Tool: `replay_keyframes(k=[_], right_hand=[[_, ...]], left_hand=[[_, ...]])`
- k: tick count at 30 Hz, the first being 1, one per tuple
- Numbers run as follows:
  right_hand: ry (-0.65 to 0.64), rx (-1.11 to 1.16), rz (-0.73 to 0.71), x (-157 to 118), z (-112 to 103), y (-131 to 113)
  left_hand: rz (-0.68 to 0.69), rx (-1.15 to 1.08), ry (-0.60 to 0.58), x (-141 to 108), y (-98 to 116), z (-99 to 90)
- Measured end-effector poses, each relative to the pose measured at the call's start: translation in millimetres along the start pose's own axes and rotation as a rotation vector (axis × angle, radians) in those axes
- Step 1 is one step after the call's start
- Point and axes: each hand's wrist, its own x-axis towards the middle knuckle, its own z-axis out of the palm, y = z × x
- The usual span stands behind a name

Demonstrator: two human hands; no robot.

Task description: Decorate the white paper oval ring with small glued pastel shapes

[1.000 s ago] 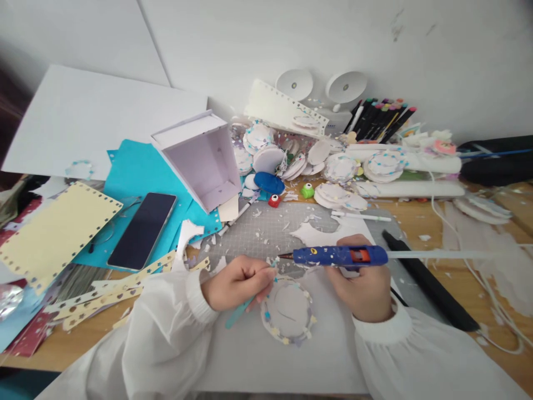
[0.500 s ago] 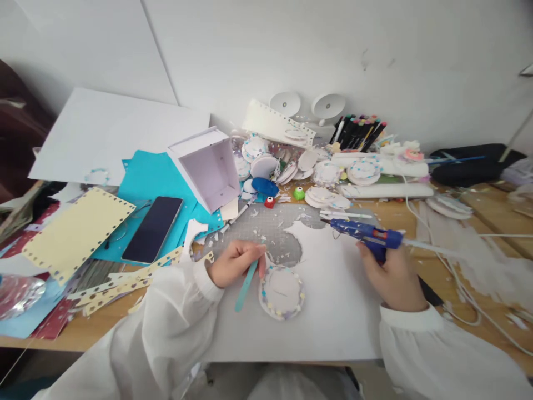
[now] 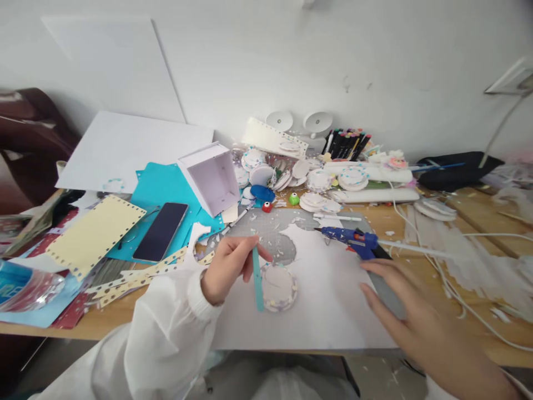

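Observation:
Between the fingers of my left hand [image 3: 233,262] is a narrow teal strip [image 3: 258,283], its lower end hanging beside a round white disc [image 3: 280,286]. That disc is edged with small coloured beads or dots and lies on a white sheet [image 3: 328,311]. My right hand [image 3: 410,311] is blurred, with thumb and fingers apart and nothing held. Just beyond its fingertips rests a blue hot glue gun [image 3: 352,238], nozzle pointing left, with a white glue stick out of its back end.
A pale lilac open box [image 3: 214,180], a phone [image 3: 161,230] and yellow dotted paper [image 3: 96,236] lie to the left. Decorated discs [image 3: 353,176] and markers [image 3: 347,144] crowd the back. A white cord [image 3: 447,278] trails on the right; a bottle [image 3: 31,286] stands far left.
My right hand has let go of the glue gun and drawn back toward me. My left hand has turned the teal strip more upright. The view has shifted a little.

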Motion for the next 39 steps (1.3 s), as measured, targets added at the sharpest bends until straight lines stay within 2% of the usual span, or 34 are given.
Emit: replay_keyframes(k=[2, 5, 8, 12, 14, 17, 19, 21, 24, 29, 32, 36, 39], right_hand=[[0.090, 0.114, -0.154, 15, -4, -29], [0.203, 0.245, -0.422, 42, 6, -62], [0.305, 0.303, -0.630, 63, 24, -75], [0.401, 0.363, -0.705, 78, 42, -77], [0.453, 0.465, -0.631, 83, 50, -74], [0.567, 0.682, -0.304, 92, 63, -66], [0.616, 0.805, -0.070, 97, 72, -60], [0.609, 0.920, 0.060, 100, 79, -55], [0.495, 1.079, 0.110, 99, 83, -53], [0.326, 1.234, 0.123, 92, 81, -56], [0.302, 1.254, 0.165, 91, 80, -55], [0.314, 1.272, 0.233, 93, 82, -52], [0.315, 1.305, 0.248, 94, 83, -51]], left_hand=[[-0.010, 0.000, 0.009, 0, 6, 10.6], [-0.005, -0.017, -0.009, -2, 14, 26.2], [0.005, -0.015, 0.013, -3, 19, 36.3], [-0.036, 0.038, 0.067, -2, 20, 35.3], [-0.043, 0.086, 0.042, -1, 18, 28.6], [-0.021, 0.227, 0.029, -4, 10, 15.0], [0.029, 0.414, 0.045, -10, 2, 7.3], [0.021, 0.573, 0.012, -16, -6, 2.7], [-0.006, 0.644, -0.101, -18, -15, 1.1], [-0.005, 0.461, -0.302, 5, -17, -3.3], [0.030, 0.506, -0.335, 16, -11, -6.6], [0.096, 0.771, -0.371, 14, -2, -5.7], [0.071, 0.822, -0.400, 14, 0, -5.6]])
